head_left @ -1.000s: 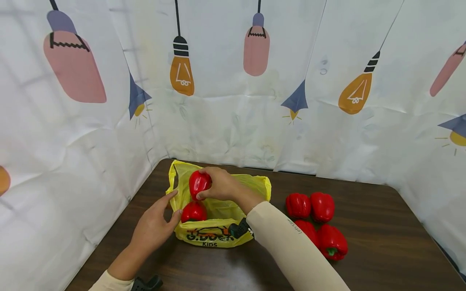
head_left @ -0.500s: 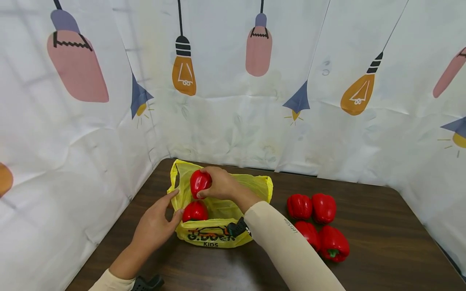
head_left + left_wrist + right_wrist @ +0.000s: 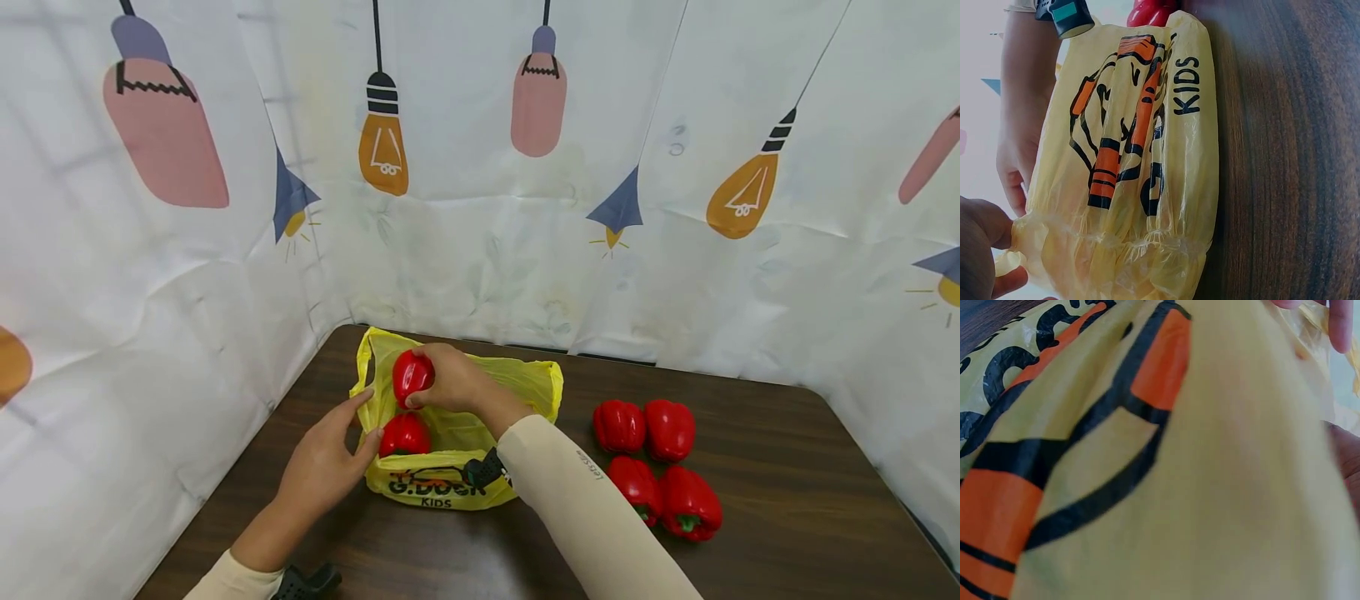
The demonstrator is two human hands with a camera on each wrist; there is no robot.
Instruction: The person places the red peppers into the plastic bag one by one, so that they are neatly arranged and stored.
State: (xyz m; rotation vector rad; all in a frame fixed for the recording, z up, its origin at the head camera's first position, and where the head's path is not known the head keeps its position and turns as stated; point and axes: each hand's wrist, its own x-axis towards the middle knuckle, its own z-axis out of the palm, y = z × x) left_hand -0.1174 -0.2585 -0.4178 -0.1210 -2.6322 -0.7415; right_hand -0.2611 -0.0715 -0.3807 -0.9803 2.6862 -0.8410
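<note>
Lightbulb-print sheeting (image 3: pixel 480 208) is hung behind a dark wooden tabletop (image 3: pixel 787 467), where a yellow plastic bag (image 3: pixel 457 483) is pinched open at its rim by the left hand (image 3: pixel 322 467). One red bell pepper (image 3: pixel 412 377) is gripped over the bag's mouth by the right hand (image 3: pixel 453 379), barely lower than a second ago, above a second pepper (image 3: pixel 405 435) already inside; four loose peppers (image 3: pixel 656 467) are left beside the bag.

A yellow bag (image 3: pixel 1229 487) fills nearly the whole view, close and blurred. Orange patches with black outlines and black letters run across its left side. A fingertip (image 3: pixel 1339 325) shows at the top right corner. Dark wooden table (image 3: pixel 979 315) shows at the top left corner.
</note>
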